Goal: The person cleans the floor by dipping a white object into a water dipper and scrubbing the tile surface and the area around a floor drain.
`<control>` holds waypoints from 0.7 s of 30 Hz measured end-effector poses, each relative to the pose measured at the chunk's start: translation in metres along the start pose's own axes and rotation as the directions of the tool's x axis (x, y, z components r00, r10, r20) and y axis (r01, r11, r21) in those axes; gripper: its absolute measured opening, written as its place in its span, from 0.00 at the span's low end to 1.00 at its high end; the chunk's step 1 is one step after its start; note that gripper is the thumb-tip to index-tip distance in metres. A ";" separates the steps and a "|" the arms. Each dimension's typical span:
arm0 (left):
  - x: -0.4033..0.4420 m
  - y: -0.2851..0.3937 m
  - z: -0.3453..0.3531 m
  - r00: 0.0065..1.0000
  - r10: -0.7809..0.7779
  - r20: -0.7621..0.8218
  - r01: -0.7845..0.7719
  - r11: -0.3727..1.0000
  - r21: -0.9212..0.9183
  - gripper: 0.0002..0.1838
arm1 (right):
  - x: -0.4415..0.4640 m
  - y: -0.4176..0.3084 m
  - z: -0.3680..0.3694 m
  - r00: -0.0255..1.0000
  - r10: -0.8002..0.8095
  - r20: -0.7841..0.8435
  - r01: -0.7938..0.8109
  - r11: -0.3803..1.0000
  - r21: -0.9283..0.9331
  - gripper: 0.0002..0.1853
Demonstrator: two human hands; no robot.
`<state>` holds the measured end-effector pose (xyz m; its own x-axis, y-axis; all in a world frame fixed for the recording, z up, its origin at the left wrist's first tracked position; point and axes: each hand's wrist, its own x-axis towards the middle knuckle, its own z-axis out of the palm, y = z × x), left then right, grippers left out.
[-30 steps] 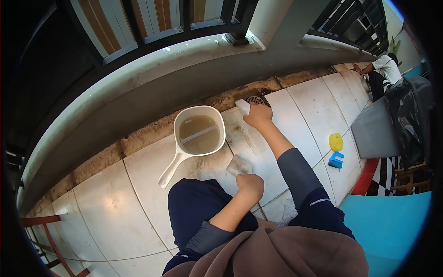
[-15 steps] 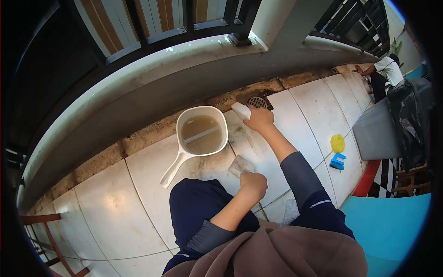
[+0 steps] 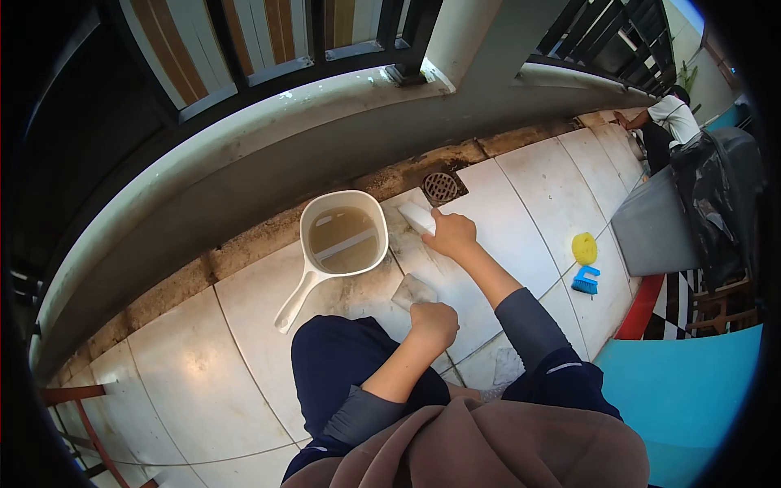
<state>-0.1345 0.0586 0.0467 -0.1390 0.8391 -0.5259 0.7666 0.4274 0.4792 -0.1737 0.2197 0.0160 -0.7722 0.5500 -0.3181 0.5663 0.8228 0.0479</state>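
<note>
Relative to the earlier frame, the right hand has drawn nearer, away from the drain grate, with the white block. The grate is now fully exposed on the far side.

Right hand: fingers closed around the block, which points left toward the dipper. Left hand: fingers curled into a loose fist at the near edge of the grey pad; the fingertips are hidden, so I cannot tell whether they grip it. The pad lies on the floor tiles, near and right of the dipper.

Progress: in my judgement, partial. Tiles to the right look paler; dark stains remain between dipper and block.

Containers: the dipper holds cloudy brown water, crossed by a pale strip; whether that is a reflection, I cannot tell. At right, a grey bin has a black bag over its side; contents not visible.
</note>
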 end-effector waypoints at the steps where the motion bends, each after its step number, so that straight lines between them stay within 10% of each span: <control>1: -0.001 0.000 -0.002 1.000 -0.003 -0.006 0.003 1.000 0.001 0.17 | -0.016 0.003 0.000 0.999 -0.034 0.032 0.034 0.999 -0.018 0.27; 21: -0.001 -0.006 -0.001 1.000 -0.016 -0.027 0.016 1.000 -0.006 0.17 | 0.003 -0.008 0.001 0.997 0.080 0.012 -0.080 0.997 0.016 0.28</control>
<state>-0.1392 0.0551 0.0449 -0.1680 0.8408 -0.5146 0.7605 0.4427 0.4751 -0.1798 0.2149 0.0138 -0.7213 0.6120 -0.3243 0.6306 0.7739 0.0580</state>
